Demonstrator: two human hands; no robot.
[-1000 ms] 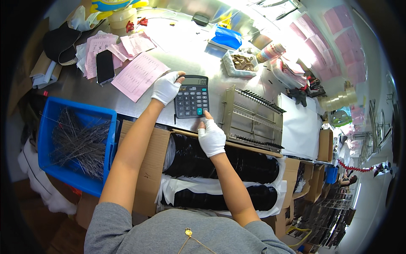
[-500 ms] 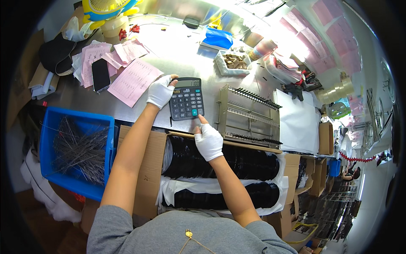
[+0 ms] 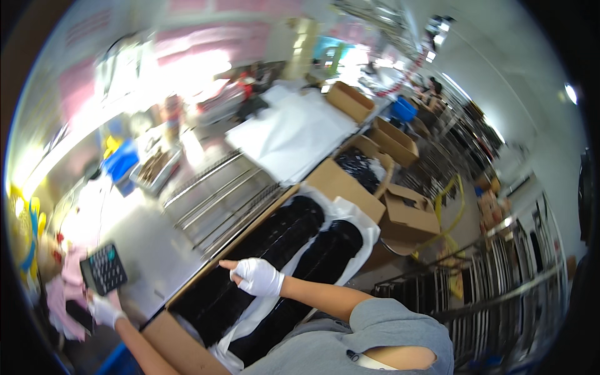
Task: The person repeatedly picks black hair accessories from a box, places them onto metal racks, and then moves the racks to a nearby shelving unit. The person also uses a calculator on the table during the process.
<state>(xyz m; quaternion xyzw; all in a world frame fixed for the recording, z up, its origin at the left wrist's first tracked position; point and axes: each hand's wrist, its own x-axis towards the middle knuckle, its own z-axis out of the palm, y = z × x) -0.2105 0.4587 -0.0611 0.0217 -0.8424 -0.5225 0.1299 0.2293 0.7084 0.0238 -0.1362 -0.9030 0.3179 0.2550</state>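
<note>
A dark calculator [image 3: 105, 269] with a teal key lies tilted in view on the metal worktop at the left. My left hand [image 3: 106, 310], in a white glove with bare fingertips, has its fingers on the calculator's near edge, closed on it as far as the blur shows. My right hand [image 3: 257, 277], gloved the same way, hovers over black-wrapped rolls [image 3: 250, 244] in an open carton [image 3: 172, 337]. Its index finger points left, the thumb is slightly apart, the other fingers are curled, and it holds nothing. A dark phone [image 3: 80, 315] lies on pink papers [image 3: 57, 300] beside my left hand.
A metal rack [image 3: 215, 200] and white sheets [image 3: 294, 131] lie along the worktop [image 3: 147, 231]. A small white tray [image 3: 156, 172] of brown pieces stands behind. Open cartons [image 3: 409, 219], a yellow tube [image 3: 461, 200] and racks of dark panels [image 3: 475, 300] are at the right.
The view has swung to the right, showing more of the racks and cartons. My right hand has left the calculator's keys and is over the rolls; my left hand stays at the calculator.
</note>
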